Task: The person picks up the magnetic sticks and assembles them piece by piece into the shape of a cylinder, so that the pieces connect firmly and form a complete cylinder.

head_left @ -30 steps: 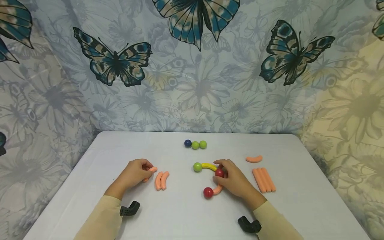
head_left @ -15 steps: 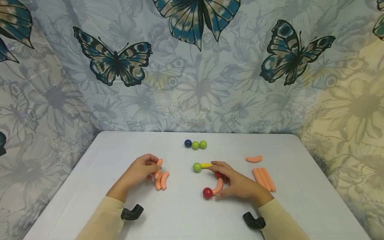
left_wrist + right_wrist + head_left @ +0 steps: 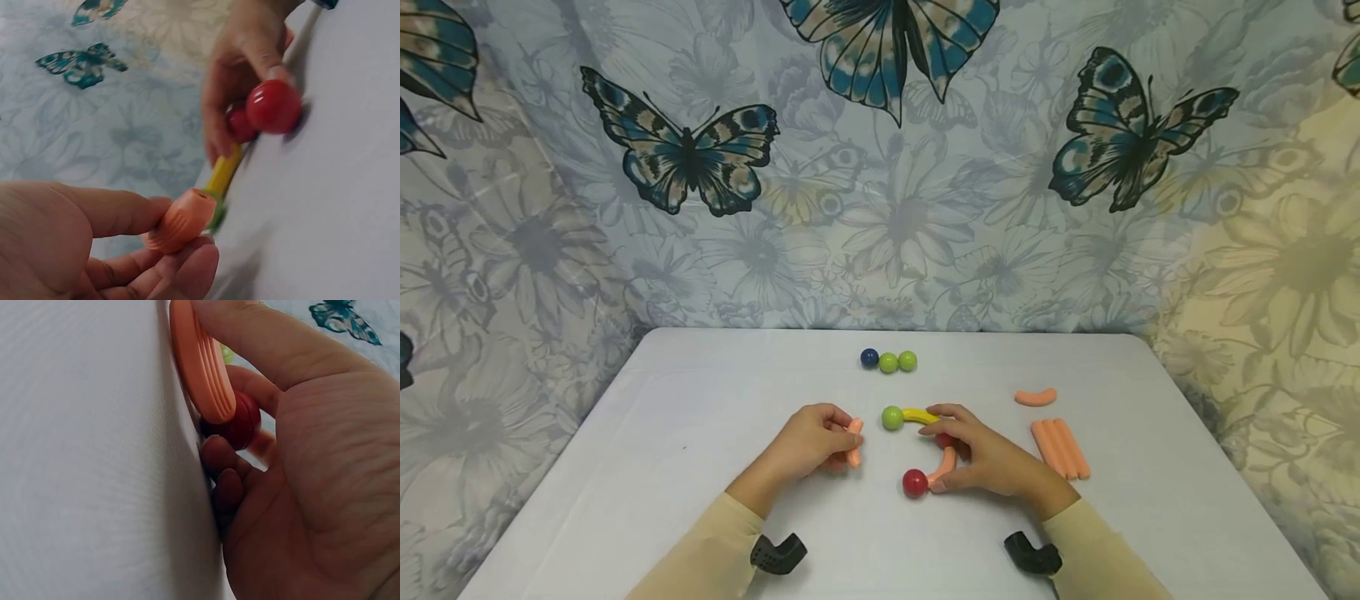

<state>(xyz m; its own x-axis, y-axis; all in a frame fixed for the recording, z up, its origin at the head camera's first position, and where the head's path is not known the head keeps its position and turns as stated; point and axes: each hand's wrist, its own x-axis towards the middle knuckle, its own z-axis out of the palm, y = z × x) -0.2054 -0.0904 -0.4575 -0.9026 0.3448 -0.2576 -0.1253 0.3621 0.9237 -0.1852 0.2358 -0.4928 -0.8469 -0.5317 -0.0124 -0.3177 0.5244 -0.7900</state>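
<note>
Sitting nearest, a red ball [image 3: 915, 483] lies left of the right hand [image 3: 988, 454], spread wide round a curved orange stick [image 3: 949, 461]. Farther off, the left hand [image 3: 811, 443] pinches another orange stick [image 3: 854, 455], pointing away, near a green ball [image 3: 892, 417].

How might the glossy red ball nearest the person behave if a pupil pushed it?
The glossy red ball would probably roll, given its round shape. Its bright highlights suggest a smooth surface, perhaps slippery. Pushed toward the curved, ridged orange piece beside it, it would likely be checked or nudge that along.
</note>
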